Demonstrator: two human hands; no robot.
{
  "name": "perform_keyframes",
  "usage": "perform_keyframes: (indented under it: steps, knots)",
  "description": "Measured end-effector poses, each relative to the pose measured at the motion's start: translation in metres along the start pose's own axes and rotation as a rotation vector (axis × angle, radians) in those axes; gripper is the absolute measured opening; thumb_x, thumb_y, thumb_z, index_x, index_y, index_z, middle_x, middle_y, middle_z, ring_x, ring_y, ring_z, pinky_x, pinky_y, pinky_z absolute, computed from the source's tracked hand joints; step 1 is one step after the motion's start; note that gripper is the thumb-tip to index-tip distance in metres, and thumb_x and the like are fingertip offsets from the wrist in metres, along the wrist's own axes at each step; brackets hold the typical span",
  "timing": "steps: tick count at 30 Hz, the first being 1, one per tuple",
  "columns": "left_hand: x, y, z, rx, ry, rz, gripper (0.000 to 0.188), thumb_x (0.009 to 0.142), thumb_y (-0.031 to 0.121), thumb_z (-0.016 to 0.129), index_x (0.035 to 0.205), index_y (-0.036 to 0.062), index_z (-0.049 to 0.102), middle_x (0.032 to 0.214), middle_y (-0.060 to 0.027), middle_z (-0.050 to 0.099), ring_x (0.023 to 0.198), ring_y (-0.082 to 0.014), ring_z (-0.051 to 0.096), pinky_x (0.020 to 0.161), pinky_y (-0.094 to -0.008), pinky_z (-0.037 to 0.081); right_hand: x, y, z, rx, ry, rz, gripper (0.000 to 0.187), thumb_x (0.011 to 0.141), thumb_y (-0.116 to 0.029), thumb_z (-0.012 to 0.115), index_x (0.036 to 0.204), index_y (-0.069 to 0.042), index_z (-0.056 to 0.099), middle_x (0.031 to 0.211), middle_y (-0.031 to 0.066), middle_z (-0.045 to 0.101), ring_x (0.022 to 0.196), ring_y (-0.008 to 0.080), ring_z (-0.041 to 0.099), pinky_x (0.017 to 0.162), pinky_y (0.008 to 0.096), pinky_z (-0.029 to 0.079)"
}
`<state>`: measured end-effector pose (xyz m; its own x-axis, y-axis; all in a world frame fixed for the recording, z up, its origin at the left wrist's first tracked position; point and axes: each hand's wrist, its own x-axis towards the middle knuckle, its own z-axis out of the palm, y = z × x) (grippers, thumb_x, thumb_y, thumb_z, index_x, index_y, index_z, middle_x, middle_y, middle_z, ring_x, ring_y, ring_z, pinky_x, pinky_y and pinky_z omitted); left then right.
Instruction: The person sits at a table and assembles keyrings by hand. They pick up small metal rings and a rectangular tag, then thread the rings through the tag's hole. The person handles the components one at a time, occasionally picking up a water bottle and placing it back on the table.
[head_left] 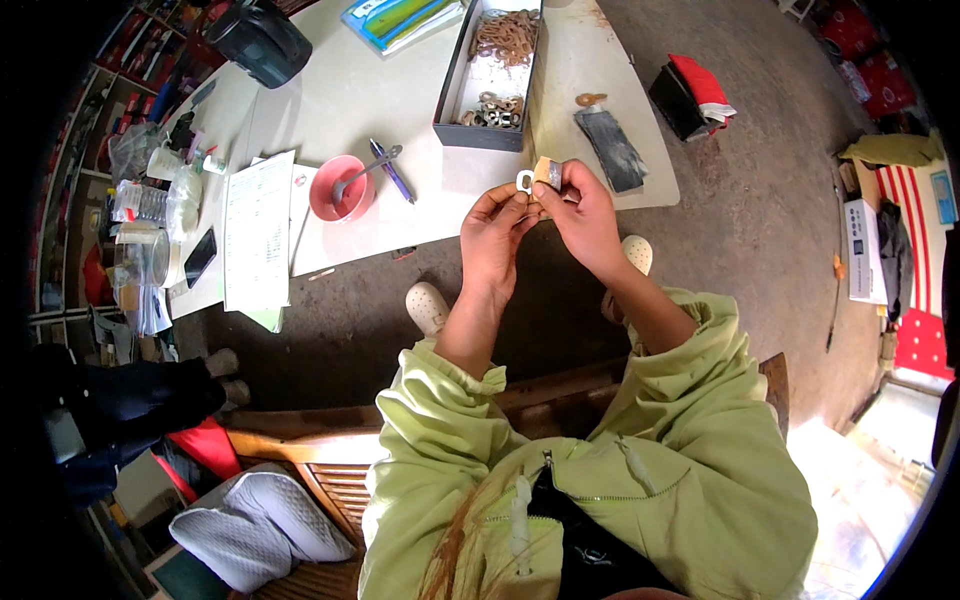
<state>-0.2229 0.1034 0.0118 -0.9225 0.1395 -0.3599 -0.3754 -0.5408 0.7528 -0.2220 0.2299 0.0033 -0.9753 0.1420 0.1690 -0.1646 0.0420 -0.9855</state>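
My left hand pinches a small pale metal ring-shaped piece just past the table's front edge. Against it, my right hand grips a folded tan piece with a greyish patch; its material is hard to tell. The fingertips of both hands meet and hide part of each item. Beyond them stands a long dark open box, with rusty brown metal pieces at its far end and shinier ones at the near end. A worn dark grey strip and a single rusty piece lie to the right.
On the table are a pink bowl with a spoon, a pen, papers, a phone and a dark jug. A black-and-red bin-like object stands right. A wooden bench is beneath me.
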Motion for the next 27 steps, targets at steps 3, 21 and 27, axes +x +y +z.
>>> perform_keyframes:
  steps: [3, 21, 27]
  knots:
    - [0.000, -0.004, 0.000, 0.149, -0.006, 0.150, 0.010, 0.086, 0.005, 0.058, 0.095, 0.0025, 0.061, 0.086, -0.0041, 0.064, 0.074, -0.0094, 0.057, 0.067, -0.0209, 0.045, -0.001, -0.004, 0.002, -0.005, 0.032, 0.017, 0.015, 0.084, -0.006, 0.061, 0.082, 0.000, 0.047, 0.075, 0.0028, 0.053, 0.069, 0.0045, 0.050, 0.057, 0.0192, 0.044]
    - [0.000, -0.014, 0.001, 0.357, 0.054, 0.472, 0.004, 0.083, -0.003, 0.058, 0.085, -0.0002, 0.059, 0.078, -0.0007, 0.060, 0.071, -0.0051, 0.052, 0.068, -0.0193, 0.043, -0.009, -0.008, 0.015, -0.021, 0.128, 0.039, 0.014, 0.084, -0.007, 0.060, 0.083, 0.000, 0.049, 0.073, 0.0044, 0.056, 0.063, 0.0066, 0.054, 0.052, 0.0214, 0.046]
    - [-0.004, -0.010, 0.003, 0.312, 0.089, 0.392, 0.004, 0.083, -0.003, 0.058, 0.085, -0.0005, 0.059, 0.078, -0.0011, 0.060, 0.073, -0.0060, 0.053, 0.069, -0.0197, 0.043, -0.011, 0.011, 0.014, -0.169, 0.158, 0.063, 0.020, 0.081, -0.009, 0.064, 0.078, 0.000, 0.047, 0.067, 0.0047, 0.054, 0.060, 0.0070, 0.051, 0.052, 0.0254, 0.044]
